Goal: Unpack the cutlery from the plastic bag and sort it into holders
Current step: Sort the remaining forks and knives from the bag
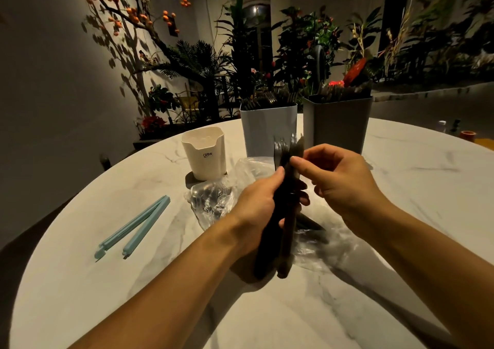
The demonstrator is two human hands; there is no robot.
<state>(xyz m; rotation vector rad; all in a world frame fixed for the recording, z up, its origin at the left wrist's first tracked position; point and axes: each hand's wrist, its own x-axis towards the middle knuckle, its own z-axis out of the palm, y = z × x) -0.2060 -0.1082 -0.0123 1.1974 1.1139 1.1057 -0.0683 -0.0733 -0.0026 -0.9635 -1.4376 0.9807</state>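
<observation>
Gripping cutlery bundle (pixel 287 188) upright — tines up.

Both bare forearms reach in from the near edge and meet at centre. The left hand (pixel 258 204) has its fingers and thumb curled in a full grip, thumb pointing up and away. The right hand (pixel 339 181), just right of it, pinches with thumb and forefinger, other fingers loosely curled.

A dimly lit restaurant or café patio: a round marble table (pixel 401 183) with cutlery holders (pixel 268 129), ringed by potted plants (pixel 307 41) and an orange-berried tree (pixel 139 9).
</observation>
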